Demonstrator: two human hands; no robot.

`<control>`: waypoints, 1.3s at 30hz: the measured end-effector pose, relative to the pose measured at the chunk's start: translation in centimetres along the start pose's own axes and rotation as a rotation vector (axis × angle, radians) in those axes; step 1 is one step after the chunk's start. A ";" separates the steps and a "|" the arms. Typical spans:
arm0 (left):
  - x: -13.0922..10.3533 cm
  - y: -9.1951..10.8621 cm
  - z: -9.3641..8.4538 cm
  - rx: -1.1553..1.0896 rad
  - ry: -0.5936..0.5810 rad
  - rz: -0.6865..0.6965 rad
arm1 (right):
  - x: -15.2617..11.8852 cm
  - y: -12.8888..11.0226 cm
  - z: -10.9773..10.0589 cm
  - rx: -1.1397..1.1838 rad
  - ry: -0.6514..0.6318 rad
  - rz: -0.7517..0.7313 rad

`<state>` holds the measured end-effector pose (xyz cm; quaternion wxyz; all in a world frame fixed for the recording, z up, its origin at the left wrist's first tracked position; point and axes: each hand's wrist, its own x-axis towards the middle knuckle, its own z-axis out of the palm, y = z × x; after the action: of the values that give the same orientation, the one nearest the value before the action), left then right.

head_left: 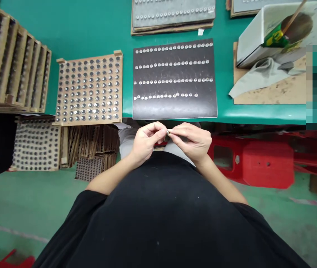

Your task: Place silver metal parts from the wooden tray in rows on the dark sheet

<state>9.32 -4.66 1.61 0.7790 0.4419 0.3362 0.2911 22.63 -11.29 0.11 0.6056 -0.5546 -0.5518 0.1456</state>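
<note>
My left hand (149, 141) and my right hand (190, 140) meet over my lap, just below the table's front edge. Their fingertips pinch a small shiny metal part (167, 132) between them; its exact kind is too small to make out. Straight ahead on the table lies a black board (172, 108) with rows of small round silvery pieces, the nearest row ending short of the right side. Left of it sits a wooden tray (58, 89) holding many upright metal pieces with dark or shiny tops.
Stacked wooden trays (10, 59) stand at the far left. Behind the black board lies a grey board (172, 20) with more pieces. To the right, a white box (250, 37) holds a can and stick beside a grey cloth (253, 76). A red stool (268, 163) is below.
</note>
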 end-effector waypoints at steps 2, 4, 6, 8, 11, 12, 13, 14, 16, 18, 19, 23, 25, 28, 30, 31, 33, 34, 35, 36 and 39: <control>-0.1 0.0 0.0 0.010 0.011 0.002 | -0.1 -0.1 0.0 -0.022 -0.016 0.024; -0.1 0.0 -0.1 0.012 0.014 0.007 | -0.2 -0.1 0.1 -0.049 -0.020 0.050; -0.2 -0.1 -0.2 0.006 0.016 0.013 | -0.3 -0.1 0.2 -0.064 -0.009 0.058; -0.2 -0.2 -0.3 0.001 0.022 0.025 | -0.5 -0.1 0.3 -0.054 0.009 0.045; -0.3 -0.3 -0.3 0.008 0.042 0.039 | -0.8 -0.1 0.5 0.000 0.010 0.059; -0.4 -0.4 -0.3 0.014 0.053 0.041 | -0.9 -0.1 0.5 0.017 0.003 0.087; -0.4 -0.4 -0.2 0.020 0.065 0.043 | -1.0 -0.1 0.5 0.034 -0.002 0.129; -0.4 -0.4 -0.2 0.026 0.078 0.047 | -1.1 -0.1 0.6 0.051 0.001 0.186; -0.4 -0.5 -0.1 0.044 0.105 0.065 | -1.3 -0.1 0.5 0.098 0.025 0.311; -0.4 -0.6 -0.1 0.069 0.128 0.100 | -1.4 -0.1 0.3 0.143 0.006 0.401; -0.4 -0.6 -0.2 0.085 0.135 0.121 | -1.3 -0.2 0.2 0.153 -0.035 0.420; -0.5 -0.8 -0.3 0.152 0.128 0.178 | -0.7 -0.7 -0.4 0.171 -0.211 0.379; -0.5 -0.8 -0.3 0.167 0.096 0.171 | -0.4 -0.9 -0.4 0.173 -0.150 0.360; -0.5 -0.7 -0.2 0.144 0.056 0.155 | -0.4 -0.8 -0.2 0.068 0.021 0.363; -0.5 -0.7 -0.2 0.115 0.049 0.144 | -0.6 -0.5 -0.1 -0.016 0.085 0.387; -0.5 -0.7 -0.1 0.103 0.050 0.139 | -0.7 -0.5 -0.1 -0.033 0.095 0.402; -0.5 -0.7 -0.1 0.094 0.062 0.134 | -0.8 -0.4 -0.2 0.001 0.057 0.426; -0.5 -0.7 -0.1 0.098 0.069 0.133 | -0.8 -0.5 -0.3 0.042 0.010 0.432; -0.5 -0.7 -0.1 0.105 0.075 0.135 | -0.8 -0.6 -0.4 0.090 -0.053 0.434; -0.5 -0.8 -0.2 0.114 0.077 0.136 | -0.8 -0.8 -0.5 0.134 -0.116 0.435; -0.4 -0.9 -0.2 0.128 0.069 0.140 | -0.6 -1.2 -0.7 0.196 -0.190 0.427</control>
<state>9.06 -5.28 0.89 0.7149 0.5032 0.3488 0.3378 22.49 -12.53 0.92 0.5573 -0.5810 -0.4600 0.3745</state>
